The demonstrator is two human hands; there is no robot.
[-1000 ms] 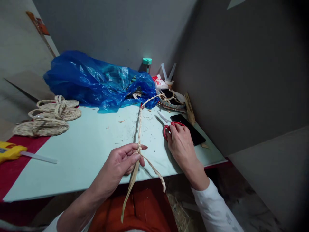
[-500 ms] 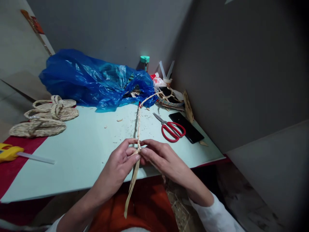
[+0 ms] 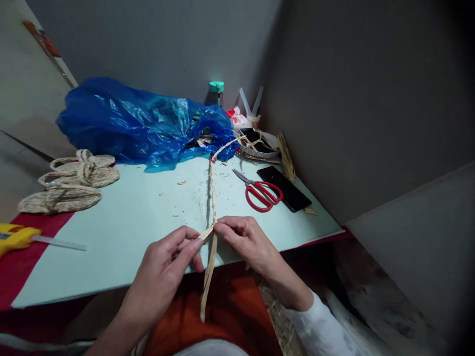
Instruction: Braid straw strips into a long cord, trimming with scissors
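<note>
A thin braid of dried plant fibre (image 3: 213,193) runs toward me from a red spot at the far side of the table. My right hand (image 3: 247,242) pinches its near end between thumb and fingertips. My left hand (image 3: 166,262) is closed on a flat strand (image 3: 207,232) that leads off the braid to the left. Another loose strand (image 3: 208,282) hangs down between my hands, past the table edge. Red-handled scissors (image 3: 263,195) lie beyond my right hand, apart from it.
A blue plastic bag (image 3: 129,123) fills the back of the table (image 3: 148,257). Woven fibre slippers (image 3: 79,173) and a yellow glue gun (image 3: 18,237) sit at left. Right of the scissors lies a black phone (image 3: 285,188). Behind stand a green-lidded jar (image 3: 216,88) and a cup of white sticks (image 3: 254,118).
My left hand has moved left and down from the braid, drawing a strand out sideways. My right hand stays at the braid's end. The whole view has shifted slightly.
</note>
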